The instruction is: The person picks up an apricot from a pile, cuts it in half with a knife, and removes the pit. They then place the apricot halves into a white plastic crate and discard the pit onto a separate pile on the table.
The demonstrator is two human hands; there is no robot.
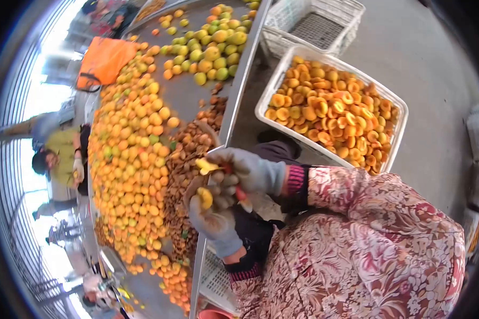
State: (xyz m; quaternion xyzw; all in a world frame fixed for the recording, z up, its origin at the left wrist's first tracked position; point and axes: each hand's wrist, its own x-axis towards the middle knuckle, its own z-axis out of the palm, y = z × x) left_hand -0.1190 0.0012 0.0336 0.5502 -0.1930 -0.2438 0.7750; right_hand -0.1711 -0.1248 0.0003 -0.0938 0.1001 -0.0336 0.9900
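Note:
My right hand [250, 173], in a grey glove, is closed with a yellow apricot piece [205, 166] at its fingertips. Red parts of some object [241, 194] show between its fingers; most of that object is hidden. Just below, my left hand [217, 226], also gloved, is closed around an apricot half [204, 198]. Both hands are close together above the table's metal edge [234, 114]. Beyond them lies a heap of brown apricot stones [181, 196], partly in a bowl-like rim. Whole orange apricots [133, 175] are piled past the stones.
A white crate [402, 133] full of apricot halves [335, 109] stands to my right, with another white crate [351, 21] behind it. Greener apricots [213, 53] and an orange bag [106, 58] lie on the table. A person [64, 154] is across the table.

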